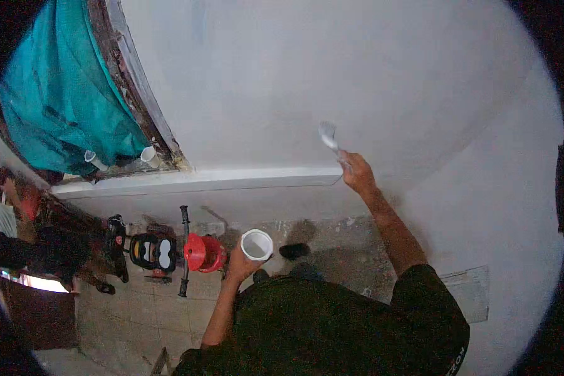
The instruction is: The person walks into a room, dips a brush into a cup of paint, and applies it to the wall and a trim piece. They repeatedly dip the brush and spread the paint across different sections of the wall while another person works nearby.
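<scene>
My right hand (360, 174) is closed around the handle of a paintbrush (328, 134). The brush's pale, white-coated bristles point up and to the left, at or close to the whitish wall (250, 81); whether they touch it I cannot tell. Lower down, near my body, my left hand (240, 266) grips a white cup (257, 232) by its side. Its round mouth faces up toward me, and the pale inside shows no clear level of contents.
A white ledge (232, 180) runs along the wall. Two white cups (149, 156) stand at the window sill by a teal curtain (69, 94). Below are a red and black ride-on toy (200, 252) on the tiled floor (131, 319) and another person (62, 254) at left.
</scene>
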{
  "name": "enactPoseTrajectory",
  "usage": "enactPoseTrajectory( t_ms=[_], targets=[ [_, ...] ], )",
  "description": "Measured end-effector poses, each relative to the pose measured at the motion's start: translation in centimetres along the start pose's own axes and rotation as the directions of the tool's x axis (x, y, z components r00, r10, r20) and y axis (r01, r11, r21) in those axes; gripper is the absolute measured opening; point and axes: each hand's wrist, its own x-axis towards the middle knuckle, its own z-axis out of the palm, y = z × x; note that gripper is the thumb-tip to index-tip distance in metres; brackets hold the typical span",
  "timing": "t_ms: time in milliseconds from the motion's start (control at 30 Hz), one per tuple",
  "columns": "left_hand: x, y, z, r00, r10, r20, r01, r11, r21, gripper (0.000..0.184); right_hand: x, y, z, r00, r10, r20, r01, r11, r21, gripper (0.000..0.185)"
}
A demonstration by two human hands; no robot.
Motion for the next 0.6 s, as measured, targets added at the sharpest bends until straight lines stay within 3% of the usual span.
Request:
enactPoseTrajectory(
  t_ms=[33,100,167,267,333,400,467,600],
  targets=[
    [0.0,0.1,0.0,1.000,0.005,0.016,-0.005,1.000,0.018,0.090,-0.6,-0.3,0.7,0.991,0.098,0.093,-0.105,0.992,0.067,0.035],
    [-0.1,-0.5,0.1,0.999,0.006,0.040,-0.008,0.999,0.037,0.090,-1.0,-0.1,1.5,0.988,0.083,0.127,-0.091,0.994,0.059,0.032],
    [0.3,-2.2,0.3,0.994,0.101,0.050,-0.104,0.994,0.042,0.090,-0.3,-0.2,1.3,0.985,0.064,0.160,-0.074,0.996,0.053,0.029],
    [0.4,-0.4,-0.5,0.993,0.119,0.019,-0.120,0.993,0.012,0.088,3.5,-1.2,-2.3,0.938,0.187,0.293,-0.179,0.982,-0.054,0.027],
    [0.5,-1.5,0.0,0.993,0.114,0.017,-0.114,0.993,-0.020,0.088,6.1,0.0,-4.6,0.986,-0.091,0.141,0.104,0.991,-0.087,0.027],
    [0.5,-1.8,0.2,0.994,0.107,0.014,-0.106,0.993,-0.054,0.087,9.7,-1.1,-8.4,0.996,-0.078,0.033,0.085,0.953,-0.291,0.028],
    [0.2,-1.1,-0.5,0.998,0.043,0.036,-0.044,0.999,0.027,0.088,13.1,-2.7,-12.4,0.980,-0.110,-0.168,0.083,0.984,-0.157,0.028],
    [0.2,-0.4,-0.6,0.999,0.017,0.027,-0.020,0.995,0.100,0.091,17.9,-5.0,-18.7,0.874,-0.210,-0.437,0.055,0.938,-0.342,0.030]
  ],
)
